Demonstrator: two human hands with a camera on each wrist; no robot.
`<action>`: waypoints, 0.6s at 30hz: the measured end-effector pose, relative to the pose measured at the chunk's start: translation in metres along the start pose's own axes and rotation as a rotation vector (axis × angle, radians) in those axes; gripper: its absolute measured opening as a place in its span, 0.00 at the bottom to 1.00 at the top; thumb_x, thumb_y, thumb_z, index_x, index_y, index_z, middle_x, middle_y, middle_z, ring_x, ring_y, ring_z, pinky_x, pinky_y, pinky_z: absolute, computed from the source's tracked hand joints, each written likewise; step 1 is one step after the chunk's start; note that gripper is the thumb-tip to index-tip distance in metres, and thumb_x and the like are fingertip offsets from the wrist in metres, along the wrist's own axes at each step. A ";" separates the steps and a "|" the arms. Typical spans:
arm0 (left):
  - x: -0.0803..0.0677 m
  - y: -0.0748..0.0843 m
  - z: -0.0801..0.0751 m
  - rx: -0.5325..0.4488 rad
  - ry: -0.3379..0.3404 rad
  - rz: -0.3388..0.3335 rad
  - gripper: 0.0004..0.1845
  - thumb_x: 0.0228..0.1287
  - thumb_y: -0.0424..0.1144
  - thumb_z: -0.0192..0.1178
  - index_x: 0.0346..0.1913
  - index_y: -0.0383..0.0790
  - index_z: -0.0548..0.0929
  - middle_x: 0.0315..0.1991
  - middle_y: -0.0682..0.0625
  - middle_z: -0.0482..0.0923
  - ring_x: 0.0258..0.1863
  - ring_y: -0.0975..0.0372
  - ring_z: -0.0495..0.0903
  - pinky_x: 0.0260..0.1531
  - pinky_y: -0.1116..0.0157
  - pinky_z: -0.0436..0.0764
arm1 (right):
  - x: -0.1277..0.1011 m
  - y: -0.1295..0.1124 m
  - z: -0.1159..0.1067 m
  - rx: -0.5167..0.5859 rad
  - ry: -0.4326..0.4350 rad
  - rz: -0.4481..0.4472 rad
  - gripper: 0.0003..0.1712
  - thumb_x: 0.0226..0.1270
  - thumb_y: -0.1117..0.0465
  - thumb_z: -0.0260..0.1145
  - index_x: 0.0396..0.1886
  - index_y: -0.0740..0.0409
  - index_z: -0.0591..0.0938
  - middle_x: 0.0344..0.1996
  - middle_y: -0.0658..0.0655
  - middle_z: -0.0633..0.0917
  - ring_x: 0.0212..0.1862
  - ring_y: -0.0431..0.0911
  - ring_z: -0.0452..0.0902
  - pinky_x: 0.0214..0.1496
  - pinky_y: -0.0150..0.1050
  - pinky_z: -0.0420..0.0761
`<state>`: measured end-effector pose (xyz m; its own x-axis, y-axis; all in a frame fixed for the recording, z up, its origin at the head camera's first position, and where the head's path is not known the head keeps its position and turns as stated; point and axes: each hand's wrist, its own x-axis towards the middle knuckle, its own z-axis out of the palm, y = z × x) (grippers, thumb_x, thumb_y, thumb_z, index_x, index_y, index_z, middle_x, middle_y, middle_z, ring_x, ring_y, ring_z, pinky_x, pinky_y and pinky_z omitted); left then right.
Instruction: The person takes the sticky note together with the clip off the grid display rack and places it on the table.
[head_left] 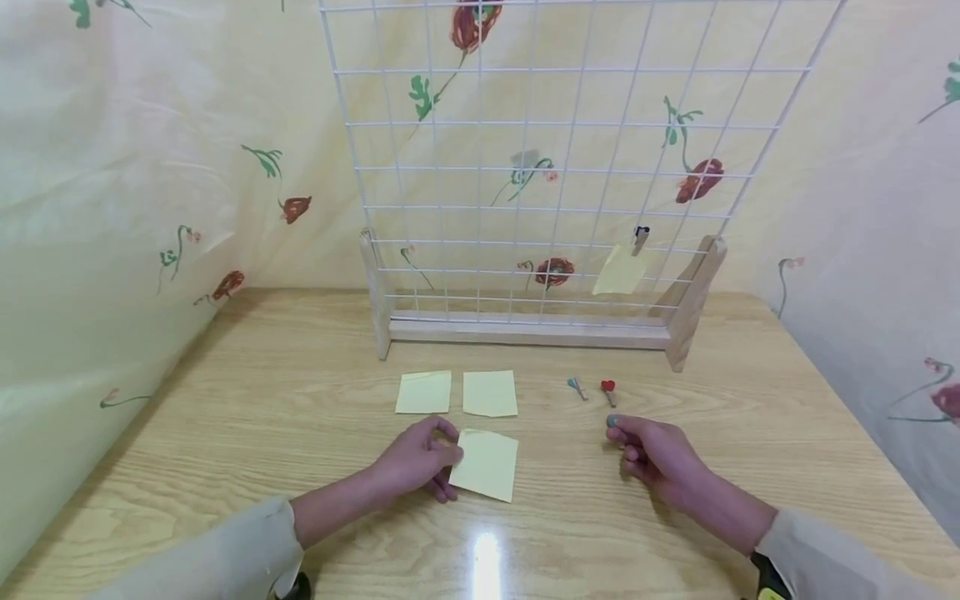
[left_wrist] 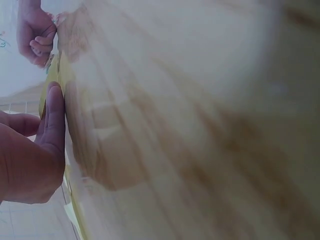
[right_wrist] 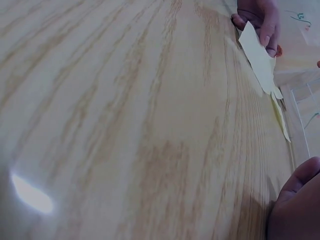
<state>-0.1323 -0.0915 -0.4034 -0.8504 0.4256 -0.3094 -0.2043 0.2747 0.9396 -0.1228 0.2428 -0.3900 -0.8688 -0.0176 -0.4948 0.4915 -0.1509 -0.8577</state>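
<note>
Wood-grain bench [head_left: 225,417], floral sheeting behind. Nearest yellow note [head_left: 486,463] lying on bench front-centre, left edge pinched and lifted slightly by left hand [head_left: 416,461], fingers curled onto paper; right wrist view confirms edge raised off the wood. Small peg with teal head [head_left: 612,421] pinched at fingertips of right hand [head_left: 654,454], other fingers curled under. Just beyond it, two more pegs loose on bench: red-headed peg [head_left: 607,390] and teal-headed peg [head_left: 577,387], close together, apart from the hand. Two more yellow notes [head_left: 457,392] side by side just behind the held one, flat. Further back, white wire grid [head_left: 555,167] upright in wooden stand [head_left: 525,332], one note already clipped to grid [head_left: 621,271] low on right side. Likely step: pickup stage, note and peg both being grasped, neither at grid yet. Next move probably calls for lifting note clear of bench without creasing, bringing its top edge against a grid wire, then opening peg over paper and wire together; free cells left of hung note look usable. Left wrist view too blurred for more.
</note>
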 end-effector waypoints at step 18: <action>-0.007 0.004 -0.007 0.421 -0.013 0.142 0.17 0.69 0.38 0.54 0.56 0.33 0.69 0.15 0.51 0.80 0.09 0.61 0.78 0.13 0.63 0.81 | 0.000 0.003 0.000 0.012 0.013 -0.005 0.26 0.76 0.61 0.48 0.69 0.68 0.60 0.27 0.45 0.83 0.24 0.34 0.65 0.26 0.28 0.70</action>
<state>-0.1306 -0.0992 -0.3966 -0.8491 0.4946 -0.1854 0.1322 0.5388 0.8320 -0.1210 0.2420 -0.3923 -0.8704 -0.0037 -0.4923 0.4862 -0.1629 -0.8585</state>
